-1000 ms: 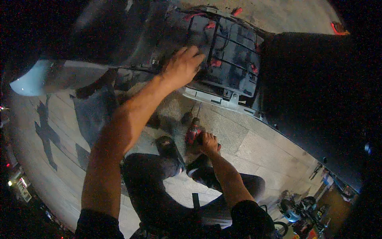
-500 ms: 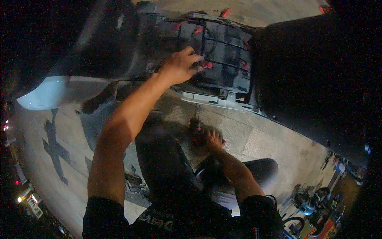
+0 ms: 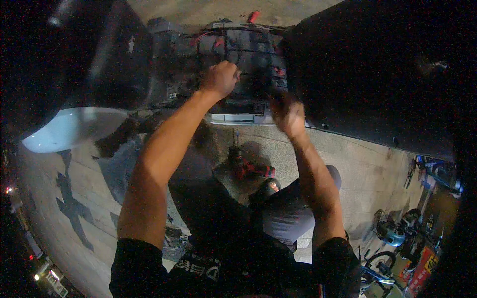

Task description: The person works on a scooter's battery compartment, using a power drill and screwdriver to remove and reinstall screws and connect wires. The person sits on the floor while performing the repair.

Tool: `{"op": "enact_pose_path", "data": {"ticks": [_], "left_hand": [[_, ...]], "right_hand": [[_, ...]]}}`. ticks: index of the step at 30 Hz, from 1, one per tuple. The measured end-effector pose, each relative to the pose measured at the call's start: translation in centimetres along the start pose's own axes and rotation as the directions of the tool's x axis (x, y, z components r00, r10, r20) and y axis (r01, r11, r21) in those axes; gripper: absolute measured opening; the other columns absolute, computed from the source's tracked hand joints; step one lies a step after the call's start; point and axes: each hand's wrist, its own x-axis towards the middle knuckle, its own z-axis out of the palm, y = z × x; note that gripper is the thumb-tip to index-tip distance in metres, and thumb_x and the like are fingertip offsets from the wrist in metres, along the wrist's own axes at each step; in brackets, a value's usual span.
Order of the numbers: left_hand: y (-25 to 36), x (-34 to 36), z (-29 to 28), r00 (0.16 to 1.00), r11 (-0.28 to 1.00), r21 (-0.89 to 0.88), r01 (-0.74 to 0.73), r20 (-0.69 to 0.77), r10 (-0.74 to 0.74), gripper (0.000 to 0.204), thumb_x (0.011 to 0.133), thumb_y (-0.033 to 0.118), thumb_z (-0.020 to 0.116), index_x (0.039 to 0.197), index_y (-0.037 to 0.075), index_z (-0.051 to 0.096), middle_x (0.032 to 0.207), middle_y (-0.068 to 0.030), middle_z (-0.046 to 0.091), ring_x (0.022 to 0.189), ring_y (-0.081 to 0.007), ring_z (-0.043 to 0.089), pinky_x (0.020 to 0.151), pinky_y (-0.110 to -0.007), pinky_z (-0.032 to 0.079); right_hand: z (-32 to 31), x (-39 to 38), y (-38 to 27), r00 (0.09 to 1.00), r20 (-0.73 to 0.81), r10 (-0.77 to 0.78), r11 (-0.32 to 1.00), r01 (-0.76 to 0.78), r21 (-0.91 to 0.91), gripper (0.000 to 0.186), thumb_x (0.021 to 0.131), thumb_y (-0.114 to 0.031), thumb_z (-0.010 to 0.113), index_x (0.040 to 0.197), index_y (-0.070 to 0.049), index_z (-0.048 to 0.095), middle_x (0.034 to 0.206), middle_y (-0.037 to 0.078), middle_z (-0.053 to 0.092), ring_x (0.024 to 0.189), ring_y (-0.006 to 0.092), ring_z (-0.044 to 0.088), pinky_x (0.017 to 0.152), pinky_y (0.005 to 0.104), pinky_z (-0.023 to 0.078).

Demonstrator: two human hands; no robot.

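My left hand [image 3: 221, 78] has its fingers curled over the dark block of batteries [image 3: 248, 40] in an opened vehicle body; what is in them is hidden. My right hand [image 3: 289, 113] is raised at the block's near right side, blurred, its fingers and anything in them unclear. Red connectors [image 3: 278, 72] and wires sit on the batteries. A pale grey frame rail [image 3: 236, 119] runs along the near edge. A red and black power drill [image 3: 243, 166] with a long bit lies on the paved floor below, apart from both hands.
Dark body panels [image 3: 348, 74] flank the opening; a pale blue panel [image 3: 64, 129] is at left. My bent legs [image 3: 288, 208] are around the drill on the paving [image 3: 84, 198]. A blue bicycle [image 3: 377, 270], a teal machine [image 3: 390, 233] and assorted clutter stand at lower right.
My right hand has let go of the drill and moved up to the batteries. My left hand stays over them, fingers more curled. The view has shifted, and my legs have moved.
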Motion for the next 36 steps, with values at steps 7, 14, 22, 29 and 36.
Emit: {"op": "enact_pose_path", "data": {"ticks": [7,14,22,29,36], "left_hand": [[-2.1,0.7,-1.2,0.982,0.978,-0.166,0.126,-0.118,-0.146,0.016,0.084,0.019,0.064,0.091,0.005,0.067,0.085,-0.0166,0.063,0.083,-0.0386,0.062,0.077,-0.045,0.05],[-2.7,-2.2,-4.7,0.989,0.998,-0.041,-0.048,0.135,0.053,0.027,0.079,0.012,0.068,0.106,0.008,0.066,0.111,-0.0163,0.059,0.101,-0.0365,0.059,0.085,-0.041,0.05],[-4.5,-1.0,-5.2,0.96,0.98,-0.11,-0.165,0.21,0.185,0.021,0.077,0.01,0.071,0.098,0.006,0.069,0.1,-0.0149,0.062,0.095,-0.035,0.061,0.082,-0.042,0.05],[-2.3,1.7,-5.5,0.829,0.948,0.225,-0.225,0.555,0.065,0.019,0.078,0.006,0.062,0.095,0.004,0.069,0.102,-0.0175,0.062,0.096,-0.0366,0.062,0.084,-0.045,0.051],[-0.4,0.6,-6.8,0.846,0.899,0.33,-0.287,0.528,0.076,0.02,0.08,0.006,0.053,0.094,0.003,0.066,0.101,-0.0182,0.061,0.095,-0.0389,0.062,0.08,-0.045,0.054]], "right_hand": [[0.7,8.8,6.2,0.977,-0.001,0.214,0.94,-0.206,-0.273,0.027,0.087,-0.026,0.06,0.105,-0.007,0.065,0.096,0.02,0.067,0.089,0.0399,0.064,0.075,0.0474,0.052],[0.7,9.3,3.9,0.906,-0.097,0.413,0.8,-0.411,-0.436,0.031,0.088,-0.031,0.057,0.11,-0.009,0.06,0.1,0.02,0.067,0.092,0.041,0.064,0.078,0.0478,0.052],[-1.1,5.1,5.0,0.943,0.04,0.329,0.902,-0.302,-0.309,0.029,0.088,-0.026,0.055,0.11,-0.009,0.061,0.099,0.022,0.066,0.091,0.0432,0.063,0.078,0.0483,0.052],[-1.3,5.3,4.9,0.958,0.113,0.265,0.915,-0.212,-0.343,0.026,0.087,-0.028,0.057,0.101,-0.008,0.067,0.096,0.023,0.066,0.089,0.0429,0.063,0.077,0.0491,0.053],[-1.1,7.4,4.6,0.954,0.223,0.199,0.79,-0.022,-0.612,0.024,0.089,-0.023,0.054,0.101,-0.007,0.067,0.096,0.021,0.068,0.086,0.0396,0.066,0.076,0.0483,0.055]]}}
